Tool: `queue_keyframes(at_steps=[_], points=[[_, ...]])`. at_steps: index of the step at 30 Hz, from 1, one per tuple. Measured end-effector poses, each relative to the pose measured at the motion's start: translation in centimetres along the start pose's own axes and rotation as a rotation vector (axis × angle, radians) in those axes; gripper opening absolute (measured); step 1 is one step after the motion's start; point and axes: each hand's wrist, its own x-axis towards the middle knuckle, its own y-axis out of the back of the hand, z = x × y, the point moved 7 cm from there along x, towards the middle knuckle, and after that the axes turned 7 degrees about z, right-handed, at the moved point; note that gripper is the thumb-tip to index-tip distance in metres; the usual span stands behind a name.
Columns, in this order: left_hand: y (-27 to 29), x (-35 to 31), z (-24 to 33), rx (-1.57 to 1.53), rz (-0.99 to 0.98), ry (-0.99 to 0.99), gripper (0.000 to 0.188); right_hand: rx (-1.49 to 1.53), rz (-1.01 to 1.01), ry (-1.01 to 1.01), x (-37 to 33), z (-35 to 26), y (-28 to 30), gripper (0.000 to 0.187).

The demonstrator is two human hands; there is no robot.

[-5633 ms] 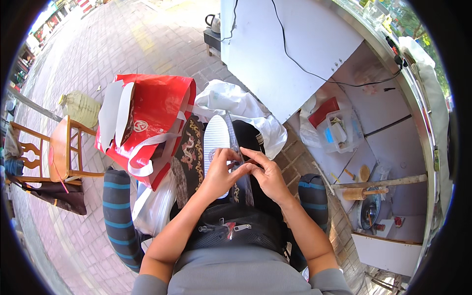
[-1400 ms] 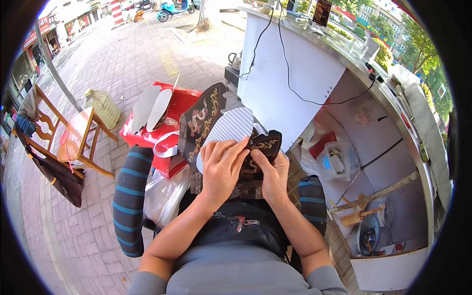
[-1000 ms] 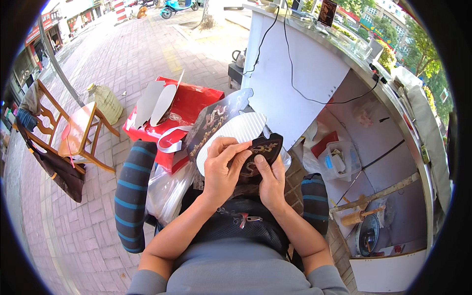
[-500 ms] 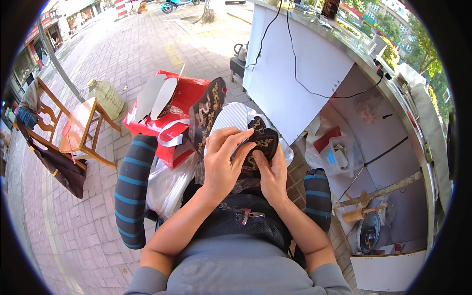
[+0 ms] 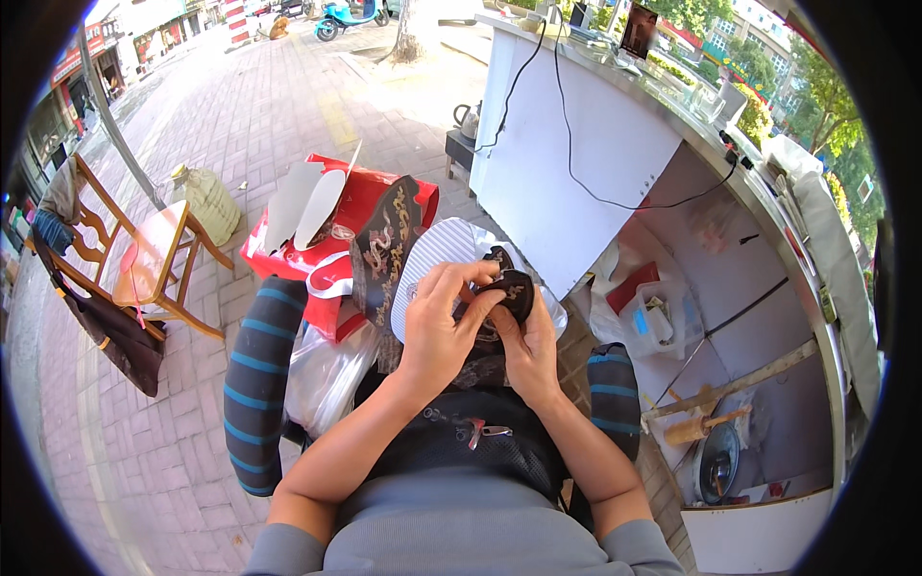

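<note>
Above my lap, both hands work on a dark shoe-upper-like fabric piece point(image 5: 517, 294) with gold patterns. My right hand point(image 5: 530, 353) grips its lower right edge, thumb on top and fingers behind. My left hand point(image 5: 437, 322) pinches thumb and forefinger together at its upper left edge; anything tiny between those fingertips cannot be made out. Behind the left hand lies a white striped sole-shaped piece point(image 5: 437, 252). Another dark patterned fabric piece point(image 5: 389, 252) stands up left of it. On my lap rest a red item point(image 5: 475, 434) and a small metal clipper-like tool point(image 5: 497, 431).
A red bag point(image 5: 274, 252) with pale sole shapes point(image 5: 320, 209) on it stands ahead left, above a clear plastic bag point(image 5: 331, 379). Striped padded armrests point(image 5: 257, 384) flank me. A wooden chair point(image 5: 158, 252) is farther left. On the right stands a white counter point(image 5: 576, 125) with open shelves and a hanging cable.
The held fabric has been tilted and bunched closer between my hands. The patterned piece at left has leaned lower, and more of the striped sole shows. My view has shifted slightly.
</note>
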Motion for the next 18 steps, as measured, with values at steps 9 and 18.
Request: queue_keyframes(at_steps=[9,18], points=[[0.1,0.1,-0.7,-0.079,-0.027,0.170,0.021,-0.135,0.048,0.027,0.3,-1.9,1.6,0.008],[1.1,-0.2,2.5,0.146,-0.014,-0.255,0.032,-0.258,0.007,0.309,-0.7,-4.7,1.3,0.006]])
